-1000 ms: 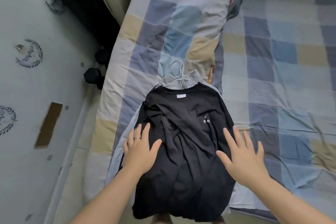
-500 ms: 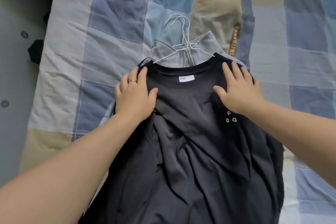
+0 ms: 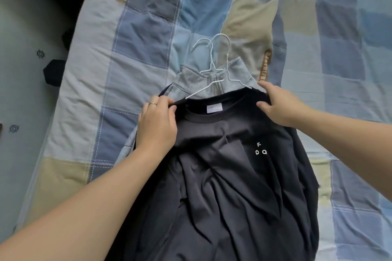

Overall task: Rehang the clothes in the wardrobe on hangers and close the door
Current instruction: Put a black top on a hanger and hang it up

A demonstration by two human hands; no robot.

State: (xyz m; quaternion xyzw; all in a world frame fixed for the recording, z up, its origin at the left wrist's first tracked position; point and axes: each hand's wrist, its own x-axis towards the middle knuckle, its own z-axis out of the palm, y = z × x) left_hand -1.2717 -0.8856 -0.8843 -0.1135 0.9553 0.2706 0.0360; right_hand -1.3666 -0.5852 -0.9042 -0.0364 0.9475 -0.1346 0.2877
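A bedroom at home.
A crumpled bed quilt (image 3: 148,34), checked in blue, grey and beige, spreads out before me. My black shirt (image 3: 233,176) and a grey top (image 3: 197,82) lie on it with wire hangers (image 3: 212,57) at their necks, and a pale patterned floor (image 3: 21,91) runs along the left.

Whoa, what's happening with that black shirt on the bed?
A person is getting clothes ready to hang. The left hand pinches one shoulder of the black shirt near its collar, and the right hand grips the other shoulder. The shirt lies on a grey zip top on the checked quilt. Two white wire hangers stick out at the necklines. No wardrobe shows in this view.
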